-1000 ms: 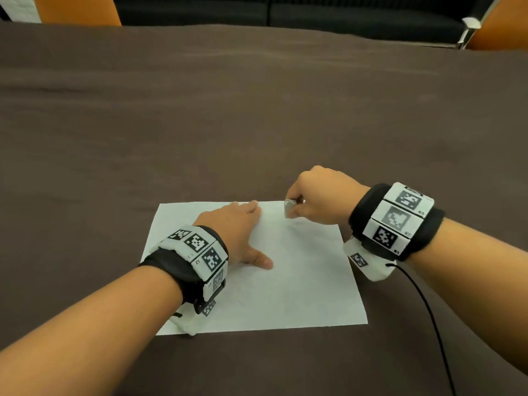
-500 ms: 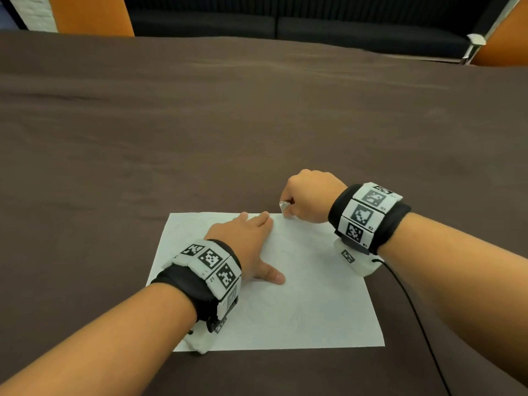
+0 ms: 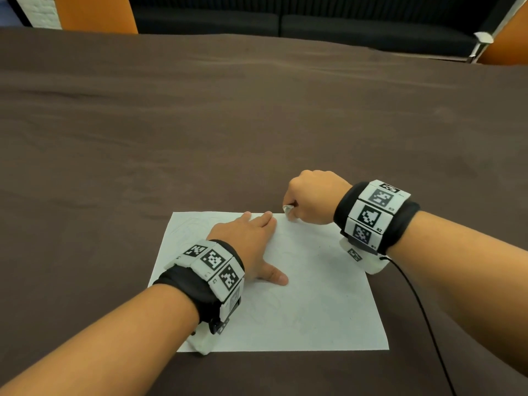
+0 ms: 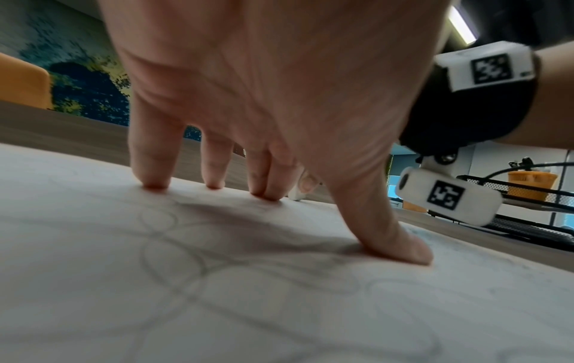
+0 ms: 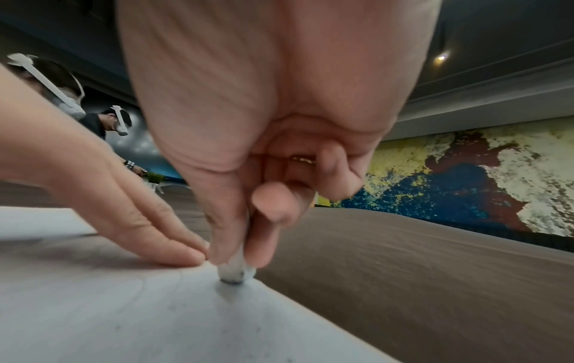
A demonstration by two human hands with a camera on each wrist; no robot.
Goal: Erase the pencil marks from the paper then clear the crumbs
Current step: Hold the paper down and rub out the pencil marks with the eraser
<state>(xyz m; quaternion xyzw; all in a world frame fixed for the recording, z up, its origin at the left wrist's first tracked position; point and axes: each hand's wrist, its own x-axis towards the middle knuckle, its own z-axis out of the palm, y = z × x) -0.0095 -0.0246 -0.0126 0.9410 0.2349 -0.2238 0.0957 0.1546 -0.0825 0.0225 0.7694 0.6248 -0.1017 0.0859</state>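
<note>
A white sheet of paper (image 3: 314, 304) with faint looping pencil marks (image 4: 174, 255) lies on the brown table. My left hand (image 3: 251, 238) lies flat on the sheet, fingers straight and thumb spread, pressing it down. My right hand (image 3: 311, 201) pinches a small white eraser (image 3: 288, 208) between thumb and fingers. The eraser's grey-smudged tip (image 5: 233, 276) touches the paper at its far edge, right beside my left fingertips (image 5: 186, 255). A few dark crumbs (image 5: 174, 307) dot the paper near the eraser.
The brown table (image 3: 257, 124) stretches far ahead and to both sides. A black cable (image 3: 423, 310) runs from my right wrist toward the near edge. Orange chairs (image 3: 94, 12) stand beyond the far edge. A black wire tray (image 4: 528, 213) shows to the right in the left wrist view.
My right hand with the eraser has moved from over the sheet's upper middle to its far edge. The left hand stays pressed on the paper.
</note>
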